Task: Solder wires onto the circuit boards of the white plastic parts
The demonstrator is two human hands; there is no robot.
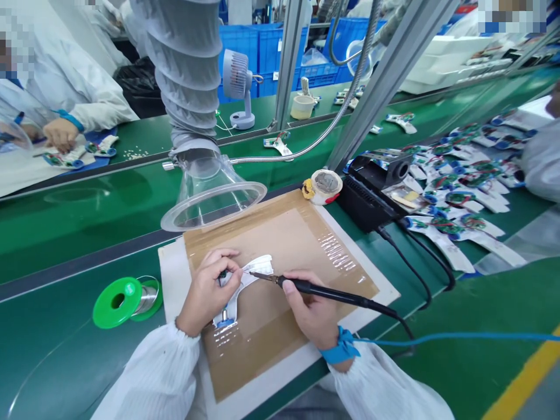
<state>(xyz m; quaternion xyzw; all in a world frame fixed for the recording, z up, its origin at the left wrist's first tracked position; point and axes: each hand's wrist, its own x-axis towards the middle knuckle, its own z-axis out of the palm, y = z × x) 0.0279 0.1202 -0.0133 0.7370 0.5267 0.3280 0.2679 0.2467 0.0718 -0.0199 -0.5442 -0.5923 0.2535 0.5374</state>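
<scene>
A soldering iron is held in my right hand, its tip pointing left. That tip meets a white curved plastic part, which lies on the brown taped board. My left hand is over the same part with thumb and forefinger pinched close to the iron's tip. Thin wires seem to run there, but what the fingers hold is too small to make out. A blue and silver piece sits at the near end of the white part. Around my right wrist is a blue strap with a cord.
A green spool of solder wire lies left of the board. Above it hangs a clear fume hood. A round white pot and a black soldering station stand behind. Many similar white parts are at right. A co-worker's hand works at far left.
</scene>
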